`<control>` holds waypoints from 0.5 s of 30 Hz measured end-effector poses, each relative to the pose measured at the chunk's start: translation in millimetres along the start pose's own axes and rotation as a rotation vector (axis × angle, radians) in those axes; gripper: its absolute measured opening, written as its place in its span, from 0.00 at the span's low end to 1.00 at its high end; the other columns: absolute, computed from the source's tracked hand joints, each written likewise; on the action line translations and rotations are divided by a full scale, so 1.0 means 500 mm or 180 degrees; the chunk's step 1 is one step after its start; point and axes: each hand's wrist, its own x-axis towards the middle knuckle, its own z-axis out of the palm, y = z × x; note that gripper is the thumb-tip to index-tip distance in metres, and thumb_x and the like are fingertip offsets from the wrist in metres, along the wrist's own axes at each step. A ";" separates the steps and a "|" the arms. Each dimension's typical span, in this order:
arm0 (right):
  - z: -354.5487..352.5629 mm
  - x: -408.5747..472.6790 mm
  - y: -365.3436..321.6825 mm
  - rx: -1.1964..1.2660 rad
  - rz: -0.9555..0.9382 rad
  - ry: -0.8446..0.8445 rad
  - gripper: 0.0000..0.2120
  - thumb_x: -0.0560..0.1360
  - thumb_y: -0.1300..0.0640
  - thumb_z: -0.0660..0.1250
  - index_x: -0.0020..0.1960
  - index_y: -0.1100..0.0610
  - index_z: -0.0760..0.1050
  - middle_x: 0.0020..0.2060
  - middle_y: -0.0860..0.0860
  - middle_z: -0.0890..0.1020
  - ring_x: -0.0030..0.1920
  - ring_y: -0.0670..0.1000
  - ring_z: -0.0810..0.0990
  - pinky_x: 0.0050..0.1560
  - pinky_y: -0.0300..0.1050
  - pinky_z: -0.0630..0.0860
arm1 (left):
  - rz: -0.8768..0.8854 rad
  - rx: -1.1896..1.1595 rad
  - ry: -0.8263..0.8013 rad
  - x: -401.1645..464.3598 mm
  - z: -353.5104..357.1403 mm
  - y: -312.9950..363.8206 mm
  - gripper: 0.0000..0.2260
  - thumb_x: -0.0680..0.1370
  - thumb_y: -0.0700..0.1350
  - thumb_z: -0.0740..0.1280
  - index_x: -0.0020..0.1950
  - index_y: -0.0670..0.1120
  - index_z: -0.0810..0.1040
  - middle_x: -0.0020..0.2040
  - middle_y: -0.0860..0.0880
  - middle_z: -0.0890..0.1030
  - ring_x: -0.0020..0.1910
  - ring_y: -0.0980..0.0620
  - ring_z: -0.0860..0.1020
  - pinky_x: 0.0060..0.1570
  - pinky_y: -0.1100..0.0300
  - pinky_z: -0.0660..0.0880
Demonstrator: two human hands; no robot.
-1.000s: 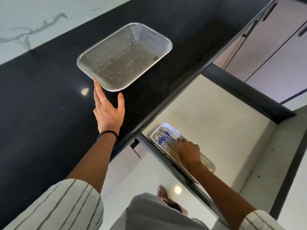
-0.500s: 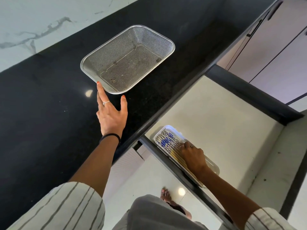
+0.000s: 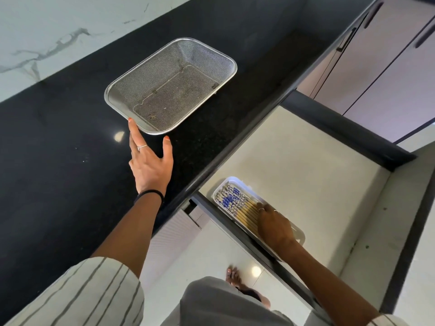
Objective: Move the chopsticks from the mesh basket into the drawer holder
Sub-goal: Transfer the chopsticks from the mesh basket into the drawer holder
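The mesh basket [image 3: 131, 90] stands on the black counter with no chopsticks visible inside. My left hand [image 3: 150, 165] lies flat on the counter just in front of it, fingers spread, index fingertip touching the basket's near rim. In the open drawer [image 3: 294, 165] below, a white holder [image 3: 237, 182] lies along the front wall, filled with several wooden chopsticks [image 3: 237, 204] with blue-patterned ends. My right hand [image 3: 274, 225] rests palm down on the chopsticks' plain ends, fingers curled over them; whether it grips any I cannot tell.
The black counter [image 3: 58, 161] runs left, against a marble wall [image 3: 47, 31]. The drawer's dark far wall [image 3: 348, 128] and pale cabinet doors [image 3: 388, 74] are at the right. My bare foot [image 3: 235, 278] stands on the tiled floor below the drawer front.
My right hand slid along the chopsticks toward their plain ends, uncovering more of the blue-patterned ends. My left hand stayed at the basket's rim. The camera shifted slightly.
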 end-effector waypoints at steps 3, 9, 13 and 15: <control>0.007 -0.003 -0.003 0.0159 0.0048 -0.0058 0.21 0.76 0.63 0.60 0.70 0.58 0.66 0.68 0.54 0.68 0.61 0.58 0.76 0.59 0.53 0.76 | 0.0007 0.0009 -0.0003 -0.001 -0.002 0.001 0.35 0.80 0.58 0.59 0.79 0.54 0.41 0.79 0.43 0.58 0.68 0.37 0.71 0.69 0.39 0.62; 0.009 0.002 0.005 0.0359 -0.0520 0.0165 0.19 0.77 0.63 0.58 0.68 0.57 0.69 0.70 0.55 0.69 0.64 0.56 0.74 0.65 0.50 0.73 | -0.0011 0.0033 -0.0015 0.000 -0.003 0.003 0.36 0.80 0.58 0.59 0.80 0.53 0.41 0.78 0.42 0.59 0.67 0.36 0.72 0.69 0.39 0.62; 0.005 0.023 0.010 -0.0047 -0.1662 0.0135 0.27 0.79 0.65 0.56 0.76 0.52 0.57 0.77 0.49 0.57 0.75 0.52 0.60 0.75 0.47 0.59 | -0.0043 0.0046 -0.0028 -0.001 -0.003 0.003 0.36 0.80 0.58 0.59 0.80 0.53 0.41 0.78 0.42 0.59 0.68 0.36 0.71 0.69 0.39 0.62; -0.003 0.041 0.006 -0.0250 -0.1953 0.0129 0.26 0.81 0.63 0.54 0.77 0.52 0.53 0.78 0.48 0.53 0.77 0.50 0.53 0.77 0.45 0.53 | -0.0049 0.0042 -0.0030 -0.001 -0.003 0.005 0.36 0.80 0.58 0.59 0.80 0.54 0.41 0.78 0.41 0.60 0.68 0.36 0.71 0.69 0.39 0.62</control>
